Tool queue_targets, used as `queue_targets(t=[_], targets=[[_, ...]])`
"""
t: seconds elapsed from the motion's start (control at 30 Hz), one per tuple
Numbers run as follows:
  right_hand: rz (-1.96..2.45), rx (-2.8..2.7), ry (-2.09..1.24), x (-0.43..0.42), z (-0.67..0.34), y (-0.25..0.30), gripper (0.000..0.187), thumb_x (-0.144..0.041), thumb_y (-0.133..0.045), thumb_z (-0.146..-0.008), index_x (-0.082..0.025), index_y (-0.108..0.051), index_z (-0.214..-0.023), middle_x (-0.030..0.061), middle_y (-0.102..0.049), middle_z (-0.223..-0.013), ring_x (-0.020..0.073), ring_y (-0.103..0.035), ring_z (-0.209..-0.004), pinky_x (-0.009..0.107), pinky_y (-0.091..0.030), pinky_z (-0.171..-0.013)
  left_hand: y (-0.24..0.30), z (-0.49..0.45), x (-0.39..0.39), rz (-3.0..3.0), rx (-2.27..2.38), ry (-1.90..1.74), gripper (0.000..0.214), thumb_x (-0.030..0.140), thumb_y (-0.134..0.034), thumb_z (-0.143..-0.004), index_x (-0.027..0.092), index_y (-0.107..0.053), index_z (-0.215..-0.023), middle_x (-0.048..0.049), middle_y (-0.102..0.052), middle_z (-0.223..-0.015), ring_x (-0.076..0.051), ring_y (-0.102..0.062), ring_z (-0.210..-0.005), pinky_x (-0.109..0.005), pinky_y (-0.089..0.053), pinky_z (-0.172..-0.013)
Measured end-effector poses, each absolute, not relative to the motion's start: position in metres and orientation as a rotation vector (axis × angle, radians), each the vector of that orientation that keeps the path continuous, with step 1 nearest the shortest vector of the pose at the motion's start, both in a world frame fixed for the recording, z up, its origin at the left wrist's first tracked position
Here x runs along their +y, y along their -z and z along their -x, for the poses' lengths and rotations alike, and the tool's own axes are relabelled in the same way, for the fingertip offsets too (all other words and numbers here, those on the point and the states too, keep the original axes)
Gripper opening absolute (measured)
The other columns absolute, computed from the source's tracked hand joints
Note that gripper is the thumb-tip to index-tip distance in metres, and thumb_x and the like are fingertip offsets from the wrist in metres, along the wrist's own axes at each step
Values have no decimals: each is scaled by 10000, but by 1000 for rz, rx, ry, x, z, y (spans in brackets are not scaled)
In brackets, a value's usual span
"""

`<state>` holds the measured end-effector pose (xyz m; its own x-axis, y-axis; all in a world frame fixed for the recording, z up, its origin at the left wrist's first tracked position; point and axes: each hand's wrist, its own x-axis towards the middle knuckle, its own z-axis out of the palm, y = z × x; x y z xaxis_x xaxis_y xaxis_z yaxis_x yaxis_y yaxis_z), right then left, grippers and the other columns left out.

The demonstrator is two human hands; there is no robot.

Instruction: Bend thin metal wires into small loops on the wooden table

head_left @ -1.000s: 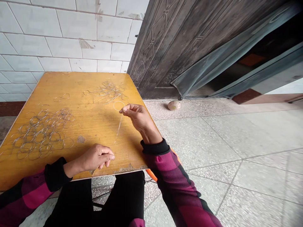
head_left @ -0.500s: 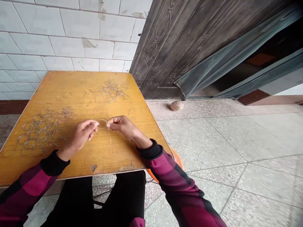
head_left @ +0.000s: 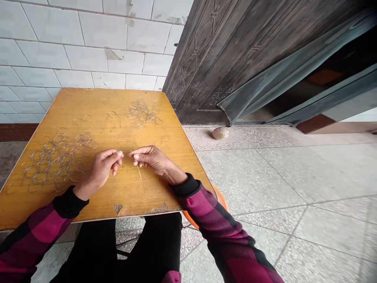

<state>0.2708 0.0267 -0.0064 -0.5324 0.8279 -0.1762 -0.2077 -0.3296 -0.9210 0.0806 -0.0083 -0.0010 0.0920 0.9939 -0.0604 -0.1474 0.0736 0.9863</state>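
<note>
My right hand pinches a thin wire between thumb and fingertips. The wire's tail hangs down toward the tabletop, and a short bit pokes out above the fingertips. A small gap to its left, my left hand has thumb and forefinger pressed together; whatever lies between them is too small to make out. Beside my left hand spreads a heap of wire rings. Farther back lies a tangle of wire pieces, some with loops. A separate double-looped wire rests between the two groups.
The yellow wooden table has a chipped front edge. Behind it stands a white tiled wall, with a dark carved door to the right. A rounded stone-like object sits on the floor. An orange stool shows beneath the table's right side.
The wire loop that stretched between both hands no longer shows there. The wire now shows only at my right hand, its tail swung slightly right. Both hands stay nearly in place.
</note>
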Motion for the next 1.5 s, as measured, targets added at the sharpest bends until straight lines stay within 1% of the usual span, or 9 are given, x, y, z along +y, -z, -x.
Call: queue_targets(t=[0.17, 0.4, 0.57, 0.77, 0.97, 1.1, 1.2, 1.37, 1.5], targets=[[835, -1137, -1959, 27, -266, 11, 294, -353, -869, -576, -161, -755, -766, -10, -684, -603, 51, -588, -528, 162, -449, -527, -1, -84, -10, -1046, 1034, -1165, 302, 396, -742, -681, 129, -609, -632, 4, -585, -574, -53, -447, -393, -186, -355, -348], [761, -1004, -1864, 24, -255, 16, 279, -352, -870, -577, -148, -709, -677, -25, -659, -598, 44, -574, -535, 139, -410, -490, 2, -84, -11, -1052, 1001, -1166, 305, 398, -741, -694, 122, -627, -632, -5, -597, -589, -54, -457, -407, -187, -365, -369], [690, -915, -1825, 20, -247, 18, 297, -363, -865, -591, -151, -676, -681, -30, -642, -594, 44, -551, -535, 151, -417, -518, 2, -87, -12, -1034, 975, -1171, 300, 398, -745, -696, 123, -636, -648, -10, -601, -590, -59, -462, -412, -190, -362, -372], [698, -877, -1693, 16, -238, 18, 321, -400, -844, -616, -162, -638, -679, -46, -606, -591, 51, -501, -528, 179, -371, -505, 1, -90, -13, -1064, 981, -1211, 296, 404, -741, -706, 120, -660, -688, -7, -600, -590, -63, -464, -416, -193, -365, -376], [685, -864, -1602, 12, -233, 18, 316, -421, -801, -678, -164, -617, -668, -43, -593, -591, 58, -486, -539, 196, -357, -535, 1, -93, -12, -1071, 982, -1211, 298, 408, -740, -709, 122, -657, -684, -8, -601, -596, -66, -465, -425, -197, -362, -383], [702, -910, -1610, 12, -234, 18, 302, -408, -804, -676, -165, -626, -679, -39, -600, -599, 61, -492, -548, 201, -361, -550, 0, -88, -8, -1055, 986, -1257, 269, 387, -730, -730, 122, -681, -728, -19, -621, -647, -65, -492, -475, -188, -385, -425], [725, -959, -1639, 13, -236, 17, 298, -406, -808, -671, -166, -632, -689, -38, -605, -590, 58, -478, -528, 199, -348, -530, -2, -83, -3, -1031, 960, -1287, 260, 374, -749, -713, 122, -689, -737, -23, -631, -694, -52, -470, -472, -180, -364, -405], [686, -966, -1721, 12, -238, 15, 324, -425, -818, -652, -164, -629, -678, -35, -611, -592, 58, -498, -525, 189, -346, -506, -4, -81, -2, -930, 925, -1253, 286, 363, -814, -633, 122, -694, -733, -5, -608, -653, -55, -483, -488, -172, -395, -421], [674, -953, -1768, 11, -238, 16, 333, -428, -822, -648, -159, -629, -687, -35, -612, -589, 54, -512, -528, 181, -360, -511, -5, -83, -5, -901, 913, -1245, 300, 365, -824, -621, 120, -691, -730, -1, -607, -642, -55, -484, -498, -167, -411, -432]])
